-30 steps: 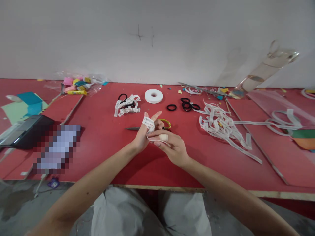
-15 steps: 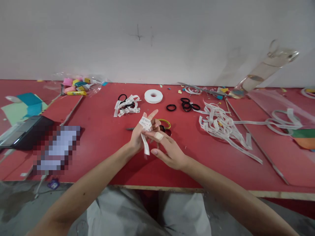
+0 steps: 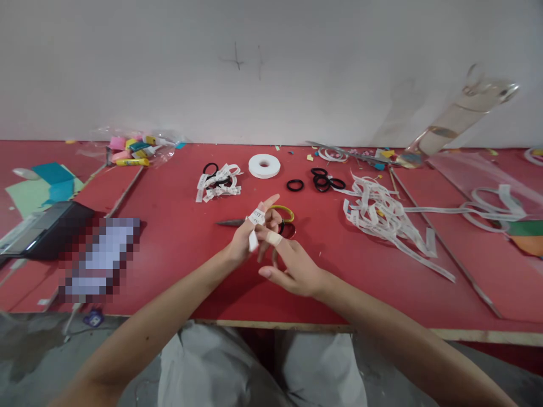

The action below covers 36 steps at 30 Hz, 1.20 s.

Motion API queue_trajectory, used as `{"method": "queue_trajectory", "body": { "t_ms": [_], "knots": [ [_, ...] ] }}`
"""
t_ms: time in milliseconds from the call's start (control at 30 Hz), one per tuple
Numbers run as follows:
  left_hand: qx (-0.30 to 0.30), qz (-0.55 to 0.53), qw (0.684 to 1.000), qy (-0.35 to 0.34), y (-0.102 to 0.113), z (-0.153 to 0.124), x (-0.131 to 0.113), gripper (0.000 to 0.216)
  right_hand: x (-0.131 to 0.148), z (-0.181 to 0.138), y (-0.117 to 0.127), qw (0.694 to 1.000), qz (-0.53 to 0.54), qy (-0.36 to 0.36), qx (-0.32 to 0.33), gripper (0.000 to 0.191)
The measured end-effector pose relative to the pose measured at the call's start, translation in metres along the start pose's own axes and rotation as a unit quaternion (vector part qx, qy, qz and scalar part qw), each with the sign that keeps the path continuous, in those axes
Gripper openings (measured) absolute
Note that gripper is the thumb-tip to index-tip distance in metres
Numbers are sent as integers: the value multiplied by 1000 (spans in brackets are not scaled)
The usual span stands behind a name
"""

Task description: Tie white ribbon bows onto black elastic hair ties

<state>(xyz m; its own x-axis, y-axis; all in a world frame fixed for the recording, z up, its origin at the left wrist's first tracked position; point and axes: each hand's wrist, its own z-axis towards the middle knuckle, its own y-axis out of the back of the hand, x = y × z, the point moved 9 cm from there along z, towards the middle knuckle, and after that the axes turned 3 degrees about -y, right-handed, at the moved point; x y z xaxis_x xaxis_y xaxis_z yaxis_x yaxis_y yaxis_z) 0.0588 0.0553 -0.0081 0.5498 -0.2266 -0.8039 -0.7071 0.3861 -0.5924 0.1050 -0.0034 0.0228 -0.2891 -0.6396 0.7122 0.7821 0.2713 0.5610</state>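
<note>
My left hand (image 3: 248,237) is raised over the red table (image 3: 178,237) with a white printed label strip (image 3: 255,219) wrapped round its fingers; a short end hangs down. Its index finger points out and the others curl. My right hand (image 3: 292,265) lies just to the right, fingers apart. Its index finger, which wears a beige plaster (image 3: 274,238), touches the left hand beside the strip. A yellow-green ring (image 3: 285,212) and a black hair tie lie just behind the hands.
Behind are a white tape roll (image 3: 264,165), loose black hair ties (image 3: 322,182), a bundle of labelled ties (image 3: 218,182) and a pointed metal tool (image 3: 231,222). A heap of white strips (image 3: 382,217) lies right. A dark device (image 3: 46,226) and coloured bits (image 3: 129,150) are left.
My right hand has let go of the strip's loose end and drawn back a little. The strip now sits tighter round the left fingers with only a short end hanging.
</note>
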Motion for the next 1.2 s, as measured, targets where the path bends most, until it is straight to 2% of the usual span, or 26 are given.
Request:
{"method": "queue_trajectory", "body": {
  "t_ms": [67, 133, 200, 267, 333, 367, 433, 500, 600, 700, 733, 767, 800, 867, 933, 967, 1033, 1133, 1200],
  "knots": [
    [12, 21, 1000, 20, -2, -3, 5, 71, -4, -3, 9, 995, 88, -13, -43, 36],
    [26, 35, 999, 30, -4, -5, 7, 69, -8, -5, 13, 984, 159, -27, -71, 32],
    [28, 33, 999, 28, -5, -6, 7, 68, -9, -4, 7, 981, 187, -33, -45, 38],
    [19, 26, 999, 24, -4, -5, 6, 70, -5, -2, -5, 990, 141, -27, 16, 57],
    [11, 31, 999, 24, -3, -3, 5, 75, 0, 1, -15, 996, 48, -13, 74, 73],
    [9, 37, 999, 23, -3, -2, 4, 78, 2, 2, -17, 996, 5, -5, 90, 75],
    [9, 52, 998, 21, -3, 1, 2, 80, 6, 3, -14, 995, -51, 13, 84, 67],
    [11, 64, 998, 10, -3, 4, -2, 76, 10, 1, -1, 996, -80, 39, 25, 50],
    [16, 87, 996, 19, 1, 4, -2, 68, 15, -7, 33, 987, -68, 77, -121, 33],
    [65, 117, 988, 79, -1, -1, 11, 67, 0, -14, 77, 960, -40, 27, -276, 26],
    [104, 128, 981, 101, -6, -5, 16, 67, -8, -12, 86, 955, -36, -2, -293, 23],
    [155, 141, 970, 127, -14, -10, 22, 65, -15, -7, 90, 960, -20, -26, -277, 20],
    [212, 152, 953, 153, -23, -18, 28, 63, -23, 2, 86, 973, 21, -45, -224, 22],
    [324, 170, 907, 207, -42, -37, 38, 57, -35, 17, 60, 983, 151, -92, -41, 30],
    [392, 174, 874, 229, -56, -52, 42, 58, -35, 17, 26, 952, 239, -125, 145, 35],
    [414, 174, 862, 236, -61, -57, 42, 59, -32, 15, 15, 934, 268, -132, 196, 34],
    [437, 160, 850, 248, -68, -63, 43, 63, -27, 13, 5, 915, 318, -123, 217, 30],
    [440, 120, 848, 270, -72, -67, 44, 69, -23, 13, 2, 896, 394, -114, 170, 22],
    [440, 105, 847, 279, -72, -68, 45, 71, -26, 11, 0, 880, 433, -134, 140, 22]
  ]
}}
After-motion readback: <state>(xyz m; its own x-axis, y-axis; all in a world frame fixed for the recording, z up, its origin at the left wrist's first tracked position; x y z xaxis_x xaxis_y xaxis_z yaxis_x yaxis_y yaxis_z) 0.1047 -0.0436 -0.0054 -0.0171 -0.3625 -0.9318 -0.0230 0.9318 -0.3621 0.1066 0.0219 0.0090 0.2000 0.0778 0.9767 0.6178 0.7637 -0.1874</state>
